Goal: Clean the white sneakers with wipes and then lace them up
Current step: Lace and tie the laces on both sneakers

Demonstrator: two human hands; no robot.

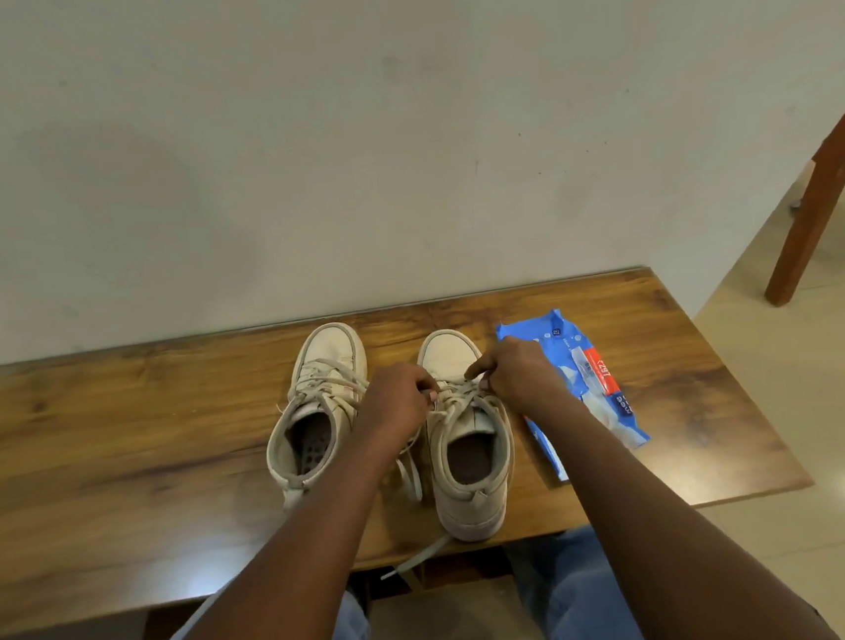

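Note:
Two white sneakers stand side by side on the wooden table (113,452), toes toward the wall. The left sneaker (316,412) has its laces threaded. Over the right sneaker (468,470) both hands work at the lace (462,401) near the lower eyelets. My left hand (400,404) pinches the lace on the shoe's left side. My right hand (513,375) pinches it on the right side, forefinger pointing inward. A loose lace end (417,557) trails off the table's front edge. A blue wipes pack (586,381) lies flat right of the shoes.
The table stands against a plain pale wall (342,147). A wooden chair leg (821,193) stands on the tiled floor at the far right. My knees in blue jeans (577,604) sit below the table's front edge.

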